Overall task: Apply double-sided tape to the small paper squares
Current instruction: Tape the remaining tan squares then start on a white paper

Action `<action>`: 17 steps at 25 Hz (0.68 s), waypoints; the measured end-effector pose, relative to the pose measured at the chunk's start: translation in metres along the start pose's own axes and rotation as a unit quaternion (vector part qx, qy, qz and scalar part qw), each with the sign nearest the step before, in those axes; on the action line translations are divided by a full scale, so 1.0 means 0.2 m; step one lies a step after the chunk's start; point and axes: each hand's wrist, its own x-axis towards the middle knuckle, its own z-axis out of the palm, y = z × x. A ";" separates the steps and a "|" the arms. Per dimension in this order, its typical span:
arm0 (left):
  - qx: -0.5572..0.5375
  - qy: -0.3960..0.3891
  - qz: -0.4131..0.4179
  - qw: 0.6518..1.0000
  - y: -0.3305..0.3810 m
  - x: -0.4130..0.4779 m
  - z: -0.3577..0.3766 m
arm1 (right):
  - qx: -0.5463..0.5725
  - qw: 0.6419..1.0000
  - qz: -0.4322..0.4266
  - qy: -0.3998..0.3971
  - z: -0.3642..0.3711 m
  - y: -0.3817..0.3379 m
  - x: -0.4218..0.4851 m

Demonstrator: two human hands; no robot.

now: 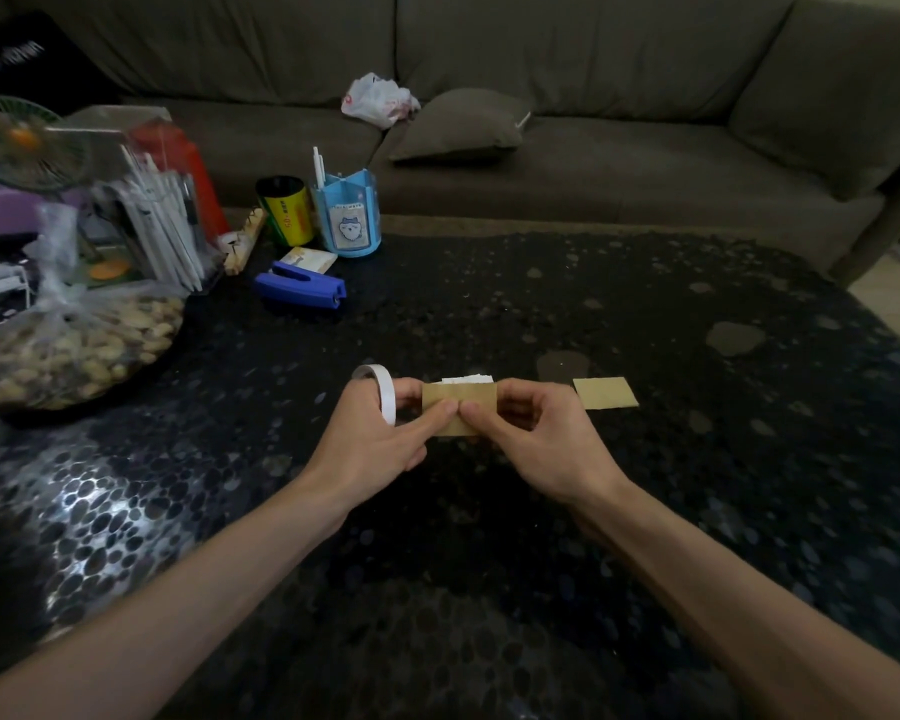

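we see left hand (380,439) and right hand (536,439) both pinching paper square (458,397) | tape roll (383,394) ringed on left finger | yellow can (287,213) print too blurred to read

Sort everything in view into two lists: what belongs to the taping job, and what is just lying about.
Job: tape roll, hanging on the left hand; brown paper square, pinched between that hand and the right hand; second brown square, on the table.

Lying about: blue stapler; blue pen holder; yellow can; bag of nuts; small fan; plastic bag on the sofa.
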 end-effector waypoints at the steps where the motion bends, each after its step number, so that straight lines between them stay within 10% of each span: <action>1: 0.004 -0.001 0.002 1.000 0.00 0.00 0.00 | -0.010 1.000 -0.004 0.001 0.00 0.00 0.00; 17: 0.055 -0.012 -0.002 0.998 -0.03 0.02 -0.01 | -0.025 1.000 0.005 0.016 -0.01 0.01 0.02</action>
